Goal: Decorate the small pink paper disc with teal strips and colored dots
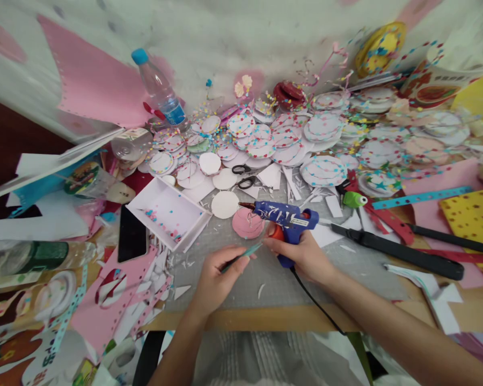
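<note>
My right hand (295,251) is wrapped round the handle of a blue hot glue gun (279,213), a finger near its orange trigger. The nozzle points left, over a pink round disc (247,224) lying on the grey cutting mat (225,289). Between its fingertips my left hand (221,273) pinches a slim teal tool (247,250) that looks like tweezers, its tip close to the gun's front. Plain white paper discs (225,205) lie just beyond the nozzle. A black cord (317,303) hangs from the gun's handle over the table edge.
A white box (171,212) with small confetti stands left of the hands, beside a black phone (132,236). Black scissors (246,179) and many bead-trimmed discs (324,170) fill the back. Black-handled tools (402,252) lie right; a blue-capped bottle (161,88) stands behind.
</note>
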Available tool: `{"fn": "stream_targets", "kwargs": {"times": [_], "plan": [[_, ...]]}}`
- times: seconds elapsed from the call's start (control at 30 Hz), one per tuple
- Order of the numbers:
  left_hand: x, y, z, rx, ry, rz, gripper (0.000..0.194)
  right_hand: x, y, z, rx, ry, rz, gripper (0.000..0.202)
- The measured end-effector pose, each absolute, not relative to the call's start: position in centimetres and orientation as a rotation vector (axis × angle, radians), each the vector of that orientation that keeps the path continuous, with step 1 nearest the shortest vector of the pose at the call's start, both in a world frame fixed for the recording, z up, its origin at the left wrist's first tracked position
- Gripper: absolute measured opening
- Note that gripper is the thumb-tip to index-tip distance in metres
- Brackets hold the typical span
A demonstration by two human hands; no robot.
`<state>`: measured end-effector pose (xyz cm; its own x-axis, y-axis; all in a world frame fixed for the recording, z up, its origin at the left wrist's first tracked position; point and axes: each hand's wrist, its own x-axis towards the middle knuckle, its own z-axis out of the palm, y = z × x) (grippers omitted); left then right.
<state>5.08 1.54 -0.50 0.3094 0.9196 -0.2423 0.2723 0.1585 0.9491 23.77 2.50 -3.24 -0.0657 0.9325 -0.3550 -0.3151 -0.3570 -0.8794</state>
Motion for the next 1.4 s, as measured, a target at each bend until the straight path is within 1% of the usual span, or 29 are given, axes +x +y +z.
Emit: {"fn": "stream_targets", "kwargs": {"times": [0.37,0.73,1.0,1.13,1.4], "plan": [[4.8,1.6,-0.4,1.418,1.226,0.677,0.022,23.9,2.2,-3.8,-1.202,-0.938,1.524,0.025],[4.8,1.7,-0.2,1.387,1.235,0.643,0.024,23.9,2.2,-4.1,-1.205,-0.970,1.509,0.024],[4.7,1.6,-0.6,1.294,1.227,0.644,0.026,23.9,2.1,-4.2,-1.218,-0.916,1.597,0.030],[4.6,1.5,-1.2,1.274,1.238,0.693,0.026,24.0,2.3,-3.7,-1.179,-0.879,1.646,0.032],[2.8,1.8,-3.4,1.172,1.370,0.910,0.027,25.5,3.0,-2.1,-1.176,-0.927,1.618,0.031]]}}
